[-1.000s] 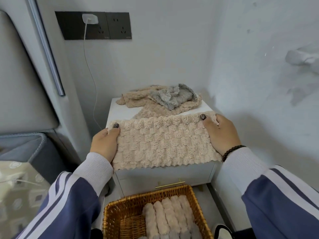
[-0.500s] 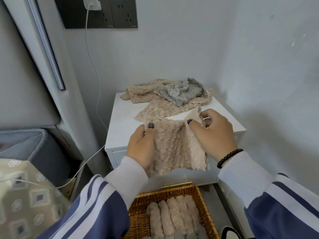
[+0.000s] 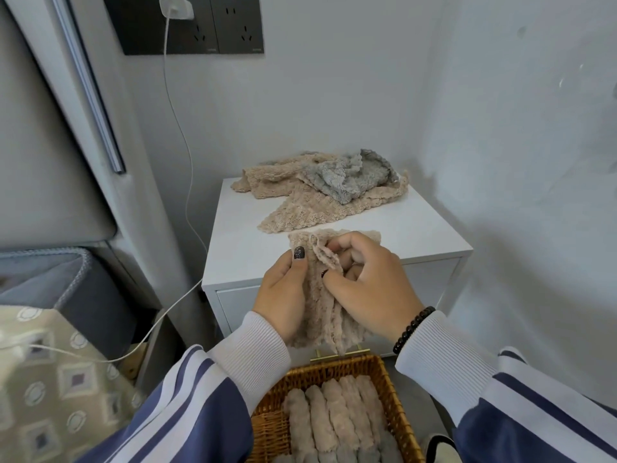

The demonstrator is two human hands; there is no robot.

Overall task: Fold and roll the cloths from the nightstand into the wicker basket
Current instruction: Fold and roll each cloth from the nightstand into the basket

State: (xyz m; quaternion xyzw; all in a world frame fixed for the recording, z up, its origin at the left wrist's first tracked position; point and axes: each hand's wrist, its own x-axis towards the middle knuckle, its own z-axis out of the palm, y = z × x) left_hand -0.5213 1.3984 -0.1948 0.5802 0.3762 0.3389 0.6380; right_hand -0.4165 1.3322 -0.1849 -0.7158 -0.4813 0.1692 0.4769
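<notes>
Both hands hold one beige cloth (image 3: pixel 319 309) in the air in front of the white nightstand (image 3: pixel 337 259), above the wicker basket (image 3: pixel 397 406). The left hand (image 3: pixel 283 295) grips the cloth's left edge, thumb on the front of the fabric with its dark nail showing. The right hand (image 3: pixel 370 289) pinches the cloth's upper right part with curled fingers, bunching a fold toward the middle. The cloth hangs narrow and gathered between the two hands, its lower end dangling just above the basket's far rim.

In the basket, several beige rolled cloths (image 3: pixel 334 419) lie side by side, running near to far. A greyer roll sits at the near right, only partly in view.

On the far part of the nightstand's tabletop lies a loose pile: crumpled beige cloths (image 3: pixel 300 202) with a grey cloth (image 3: pixel 354 175) on top, toward the right.

On the wall to the far left, a white charger (image 3: pixel 176 7) is plugged into a dark socket panel (image 3: pixel 230 25), and its cable (image 3: pixel 187 168) drops past the nightstand's left side toward the near left, across a patterned bedcover (image 3: pixel 56 389). A dark bead bracelet (image 3: pixel 414 329) circles the right wrist.
</notes>
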